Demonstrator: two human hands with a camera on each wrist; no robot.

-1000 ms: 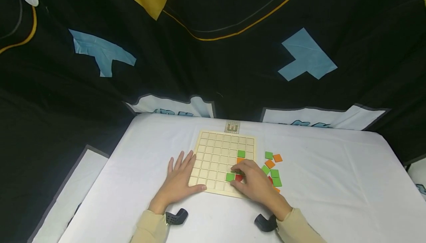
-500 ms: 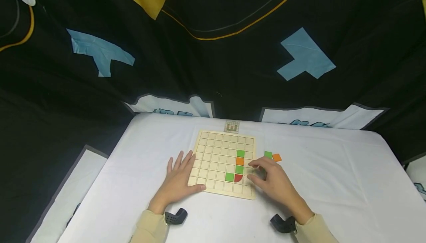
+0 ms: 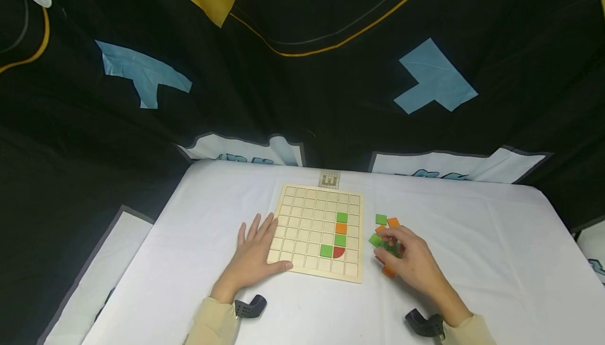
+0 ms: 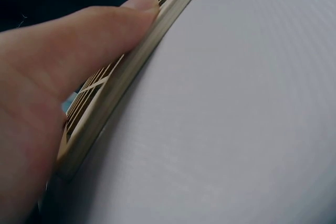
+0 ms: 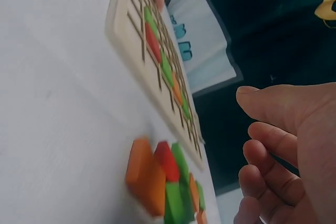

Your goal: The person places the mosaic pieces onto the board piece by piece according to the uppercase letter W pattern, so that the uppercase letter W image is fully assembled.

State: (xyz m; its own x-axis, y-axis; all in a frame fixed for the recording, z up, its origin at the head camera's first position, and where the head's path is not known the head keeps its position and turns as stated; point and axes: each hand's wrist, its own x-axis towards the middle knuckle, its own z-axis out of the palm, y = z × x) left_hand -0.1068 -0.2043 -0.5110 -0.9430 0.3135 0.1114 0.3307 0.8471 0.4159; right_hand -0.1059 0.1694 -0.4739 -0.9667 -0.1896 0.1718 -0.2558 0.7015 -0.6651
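A wooden grid board (image 3: 302, 224) lies on the white-covered table, with my left hand (image 3: 252, 255) spread flat at its left edge. The left thumb (image 4: 121, 22) rests on the near rim in the left wrist view. Set in the grid are a red quarter-round tile (image 3: 338, 252), an orange square tile (image 3: 341, 228) and three green ones, such as the green tile (image 3: 326, 251). My right hand (image 3: 418, 261) hovers over the loose tiles beside the board, its fingers loosely bent and nothing between them. It partly covers the pile, where an orange tile (image 5: 146, 177) shows nearest the right wrist camera.
A small pattern card (image 3: 329, 179) lies behind the board. One loose green tile (image 3: 381, 219) is at the far end of the pile. Black cloth (image 3: 293, 103) hangs behind the table (image 3: 472, 240). Each wrist wears a dark device, such as the right wrist device (image 3: 424, 324).
My right hand has left the board and moved right to the loose tiles, leaving a green tile uncovered between the orange and red ones. The left hand stays put.
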